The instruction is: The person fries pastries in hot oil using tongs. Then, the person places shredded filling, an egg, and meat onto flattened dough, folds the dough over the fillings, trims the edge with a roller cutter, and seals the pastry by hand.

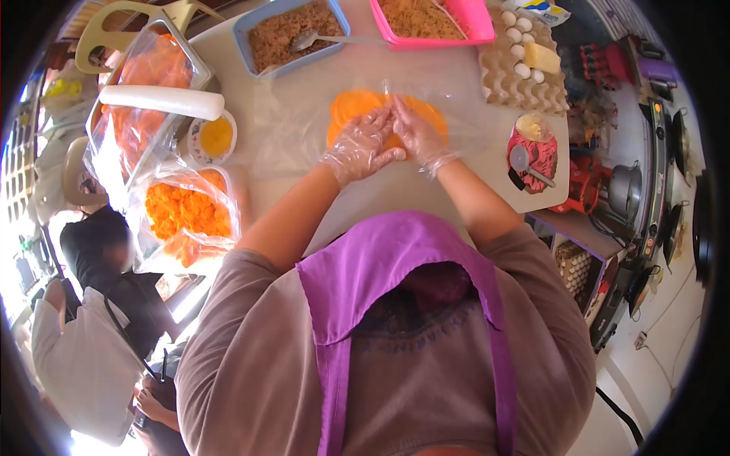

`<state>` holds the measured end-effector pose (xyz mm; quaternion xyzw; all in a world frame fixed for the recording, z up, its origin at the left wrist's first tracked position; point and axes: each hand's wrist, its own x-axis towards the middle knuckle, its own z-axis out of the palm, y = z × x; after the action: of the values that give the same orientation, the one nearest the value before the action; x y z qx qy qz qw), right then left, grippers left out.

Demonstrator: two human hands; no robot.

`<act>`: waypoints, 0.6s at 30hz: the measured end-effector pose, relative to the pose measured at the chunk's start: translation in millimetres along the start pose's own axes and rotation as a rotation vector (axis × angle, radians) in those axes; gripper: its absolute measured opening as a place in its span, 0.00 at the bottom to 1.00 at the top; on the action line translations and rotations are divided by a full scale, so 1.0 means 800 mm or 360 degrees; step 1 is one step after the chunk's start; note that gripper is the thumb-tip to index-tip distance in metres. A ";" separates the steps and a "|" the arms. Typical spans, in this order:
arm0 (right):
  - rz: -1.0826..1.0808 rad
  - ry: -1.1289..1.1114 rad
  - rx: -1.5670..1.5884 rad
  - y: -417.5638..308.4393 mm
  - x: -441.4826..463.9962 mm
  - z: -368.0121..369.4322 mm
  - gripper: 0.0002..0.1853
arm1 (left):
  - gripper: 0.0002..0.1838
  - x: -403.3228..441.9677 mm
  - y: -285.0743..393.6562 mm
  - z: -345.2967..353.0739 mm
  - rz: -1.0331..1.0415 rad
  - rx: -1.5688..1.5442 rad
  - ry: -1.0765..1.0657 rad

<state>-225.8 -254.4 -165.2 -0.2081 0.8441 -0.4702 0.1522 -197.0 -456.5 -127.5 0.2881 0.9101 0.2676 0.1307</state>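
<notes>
Both of my hands wear clear plastic gloves and meet over a flattened sheet of orange dough [346, 106] under or on clear plastic [281, 114]; I cannot tell which. My left hand [363, 146] lies flat across the dough's middle, fingers stretched and thumb pointing right. Angled in from the right, my right hand [418, 137] has its fingers extended, their tips touching the left fingertips. Neither hand is wrapped around anything. Part of the dough is hidden beneath the hands, and it shows on both sides of them.
Beyond the dough stand a blue tub [239, 34] of brown filling with a spoon [308, 39] and a pink tub [487, 26]. Eggs sit on a carton tray [494, 83]. At left are a white rolling pin [163, 99], a bowl [196, 148] and bagged orange dough [186, 209]. Another person [99, 251] is lower left.
</notes>
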 end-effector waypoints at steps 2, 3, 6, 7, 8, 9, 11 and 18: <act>0.0119 -0.0027 -0.0138 -0.017 0.000 0.001 0.38 | 0.39 0.011 -0.008 0.004 -0.0026 0.0066 -0.0054; 0.0188 -0.0048 -0.0202 -0.020 -0.002 0.003 0.38 | 0.39 0.014 -0.015 0.001 -0.0057 0.0038 -0.0093; 0.0091 -0.0056 -0.0294 -0.013 -0.003 0.007 0.40 | 0.40 0.015 -0.018 -0.003 -0.0119 0.0110 -0.0154; 0.0087 -0.0040 -0.0350 -0.013 0.000 0.007 0.40 | 0.40 0.017 -0.018 -0.009 -0.0129 0.0164 -0.0161; 0.0084 -0.0025 -0.0405 -0.012 0.001 0.009 0.40 | 0.40 0.020 -0.020 -0.009 -0.0134 0.0181 -0.0169; 0.0085 -0.0013 -0.0458 -0.014 0.003 0.010 0.41 | 0.40 0.022 -0.023 -0.007 -0.0140 0.0196 -0.0181; 0.0101 -0.0006 -0.0567 -0.017 0.007 0.012 0.40 | 0.40 0.024 -0.027 -0.002 -0.0161 0.0223 -0.0190; 0.0027 0.0029 -0.0397 0.001 0.017 0.007 0.36 | 0.39 0.028 -0.033 0.006 -0.0224 0.0232 -0.0091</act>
<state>-235.4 -265.2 -169.7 -0.2138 0.8991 -0.3621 0.1215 -224.9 -459.8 -148.2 0.2398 0.9411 0.1824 0.1537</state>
